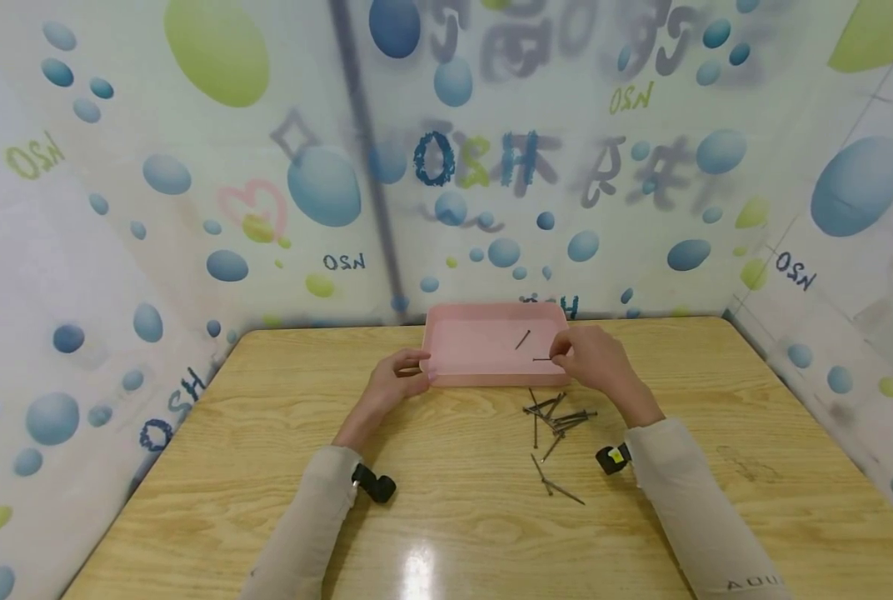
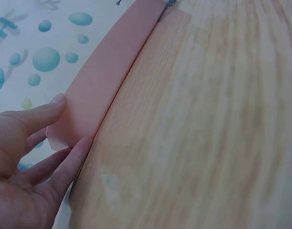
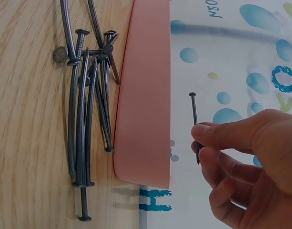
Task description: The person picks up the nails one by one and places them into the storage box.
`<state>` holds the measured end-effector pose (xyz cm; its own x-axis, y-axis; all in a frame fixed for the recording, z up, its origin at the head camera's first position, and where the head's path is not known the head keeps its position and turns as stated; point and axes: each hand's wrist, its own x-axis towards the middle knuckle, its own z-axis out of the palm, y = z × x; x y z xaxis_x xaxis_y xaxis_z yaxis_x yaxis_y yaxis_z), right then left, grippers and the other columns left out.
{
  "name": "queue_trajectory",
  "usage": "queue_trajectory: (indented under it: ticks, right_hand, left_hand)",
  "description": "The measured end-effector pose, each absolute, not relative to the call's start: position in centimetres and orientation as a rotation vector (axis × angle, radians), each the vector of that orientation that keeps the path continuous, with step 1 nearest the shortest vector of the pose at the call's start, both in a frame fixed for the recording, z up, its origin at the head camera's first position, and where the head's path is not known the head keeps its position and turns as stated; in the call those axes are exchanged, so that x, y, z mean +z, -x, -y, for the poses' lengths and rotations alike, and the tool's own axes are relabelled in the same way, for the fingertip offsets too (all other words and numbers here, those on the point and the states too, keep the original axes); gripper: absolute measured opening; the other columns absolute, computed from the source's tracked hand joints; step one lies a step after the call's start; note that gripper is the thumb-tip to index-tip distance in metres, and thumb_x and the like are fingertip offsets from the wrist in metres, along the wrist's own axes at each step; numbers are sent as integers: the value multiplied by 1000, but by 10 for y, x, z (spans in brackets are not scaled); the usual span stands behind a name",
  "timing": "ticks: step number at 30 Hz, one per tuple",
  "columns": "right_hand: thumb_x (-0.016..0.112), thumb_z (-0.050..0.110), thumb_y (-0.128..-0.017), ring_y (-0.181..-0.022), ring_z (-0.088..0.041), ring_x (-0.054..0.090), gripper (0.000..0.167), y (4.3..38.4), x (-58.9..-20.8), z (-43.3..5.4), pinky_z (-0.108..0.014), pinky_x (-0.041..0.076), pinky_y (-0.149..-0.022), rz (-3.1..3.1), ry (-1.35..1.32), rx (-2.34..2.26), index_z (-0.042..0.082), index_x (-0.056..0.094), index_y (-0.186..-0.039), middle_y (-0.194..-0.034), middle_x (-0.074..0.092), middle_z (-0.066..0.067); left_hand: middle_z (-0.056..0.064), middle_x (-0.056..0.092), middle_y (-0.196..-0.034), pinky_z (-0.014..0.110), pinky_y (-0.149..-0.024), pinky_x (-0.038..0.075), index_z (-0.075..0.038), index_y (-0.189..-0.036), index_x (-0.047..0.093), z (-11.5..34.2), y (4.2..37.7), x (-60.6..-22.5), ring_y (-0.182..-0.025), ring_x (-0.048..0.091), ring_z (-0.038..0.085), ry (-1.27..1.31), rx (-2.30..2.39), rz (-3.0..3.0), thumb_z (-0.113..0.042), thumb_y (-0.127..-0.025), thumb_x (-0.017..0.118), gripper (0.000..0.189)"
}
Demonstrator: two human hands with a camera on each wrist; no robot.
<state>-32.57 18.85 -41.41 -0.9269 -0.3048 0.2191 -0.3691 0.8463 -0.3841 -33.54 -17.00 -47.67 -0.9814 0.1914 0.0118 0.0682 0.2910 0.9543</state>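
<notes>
Near the back of the wooden table stands a shallow pink tray (image 1: 491,380). My left hand (image 1: 396,382) holds its front left corner, the thumb against the front wall and the fingers around the end. My right hand (image 1: 592,360) pinches a dark nail (image 3: 194,109) between thumb and fingertips, over the tray's right end; its head end sticks out past the fingers. Another nail (image 1: 522,339) lies inside the tray. In front of the tray is a loose pile of nails (image 1: 555,417), crossing one another.
A few more nails (image 1: 559,490) lie nearer on the wooden table (image 1: 461,467). Patterned sheeting (image 1: 454,250) rises directly behind the tray and along both sides of the table. A small black camera (image 1: 375,483) is strapped at the left wrist.
</notes>
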Motion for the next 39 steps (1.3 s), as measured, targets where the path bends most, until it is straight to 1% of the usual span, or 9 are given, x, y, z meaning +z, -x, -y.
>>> queue_trajectory:
  ticks: [6,15,21,25,32,39]
  right_hand:
    - [68,11,-97,-75,-21,66,12,326,-415,-188,-39,57,-66,2873,-497,646,7,79,-98,-97,77,-11]
    - [68,9,-97,-76,-22,67,12,328,-416,-188,-41,58,-66,2867,-487,647,7,80,-97,-97,77,-12]
    - [68,11,-97,-76,-22,67,14,327,-416,-188,-41,58,-67,2865,-488,657,5,80,-100,-97,77,-12]
    - [69,12,-96,-75,-21,67,14,328,-416,-189,-39,58,-65,2871,-500,661,5,80,-100,-97,77,-12]
    - [69,13,-96,-75,-20,67,14,328,-417,-188,-38,57,-64,2882,-514,660,5,80,-101,-98,78,-12]
    - [69,12,-97,-74,-20,67,14,328,-418,-188,-39,57,-64,2896,-538,659,5,80,-101,-96,77,-10]
  left_hand:
    - [26,56,-147,41,-99,59,-5,-145,58,170,334,-477,-134,57,45,-258,1798,-2440,-11,-96,72,51]
    - [24,59,-144,33,-93,60,-5,-143,60,170,336,-478,-130,61,42,-254,1797,-2435,-9,-96,72,48]
    - [22,60,-143,34,-94,60,-7,-142,61,170,337,-478,-129,61,40,-234,1787,-2450,-9,-96,72,47]
    - [21,60,-142,34,-93,60,-8,-141,62,169,338,-479,-129,62,39,-222,1785,-2456,-11,-96,72,46]
    - [23,59,-144,33,-93,60,-6,-142,61,170,337,-478,-129,61,41,-234,1797,-2436,-10,-97,72,47]
    - [21,59,-143,34,-93,60,-7,-141,62,171,338,-478,-129,62,40,-224,1793,-2440,-11,-96,73,47]
